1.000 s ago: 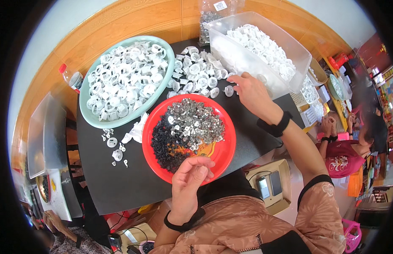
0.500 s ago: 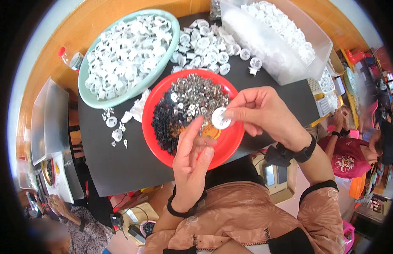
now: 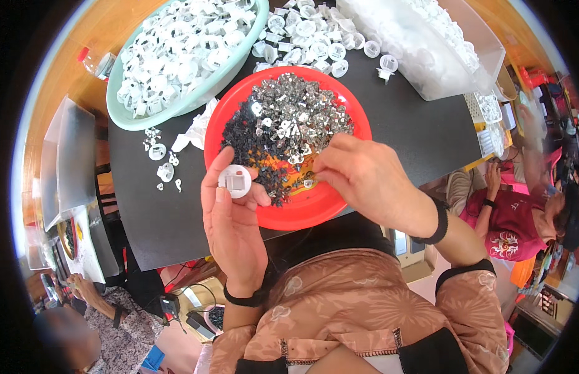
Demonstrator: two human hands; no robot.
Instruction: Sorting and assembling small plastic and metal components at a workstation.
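A white round plastic part (image 3: pixel 235 181) with a square recess sits between the thumb and fingers of my left hand (image 3: pixel 232 218), over the near-left rim of a red plate (image 3: pixel 278 219). My right hand (image 3: pixel 367 177) reaches over the plate's right side, thumb and forefinger pinched together. What the pinch holds, if anything, I cannot make out; a small shiny piece (image 3: pixel 308 183) shows beside the fingertips. In the plate, a heap of small silvery metal parts (image 3: pixel 302 112) lies at the back, and small black parts (image 3: pixel 239 134) lie on the left.
A pale green basin (image 3: pixel 118 115) full of white plastic parts stands at the back left. Loose white parts (image 3: pixel 319 50) lie behind the plate, with a clear bin (image 3: pixel 420 81) at the back right. Small white pieces (image 3: pixel 166 171) dot the black table (image 3: pixel 139 218). Co-workers sit at both sides.
The white round part has passed from my right hand to my left, which has moved left with it. My right fingers have come down into the plate. The whole view has shifted slightly.
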